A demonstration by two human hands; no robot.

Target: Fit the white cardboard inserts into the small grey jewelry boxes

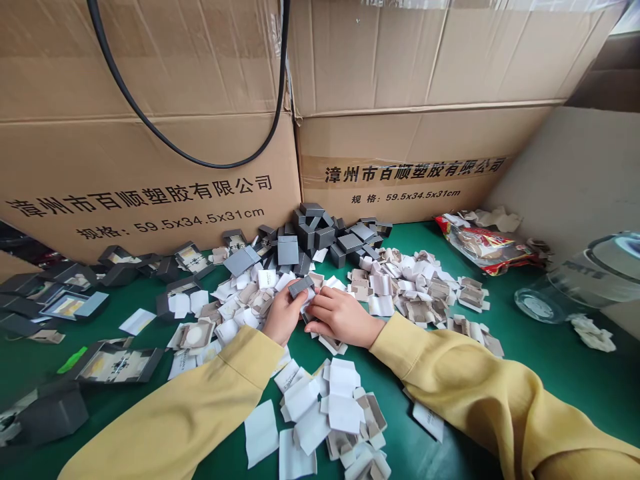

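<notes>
Small flat grey box, in both hands' closed grip.

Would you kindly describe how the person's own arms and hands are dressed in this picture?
Both arms wear loose long sleeves of mustard-yellow fabric, plain and unmarked, creased along the forearms and ending in simple cuffs at the wrists. The left hand and right hand are bare: no gloves, and no rings, watch or bracelets that I can see.

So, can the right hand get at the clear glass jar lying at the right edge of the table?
Probably yes. The right hand is busy with the left hand on a small grey box, but only bare green table separates it from the glass jar.
</notes>
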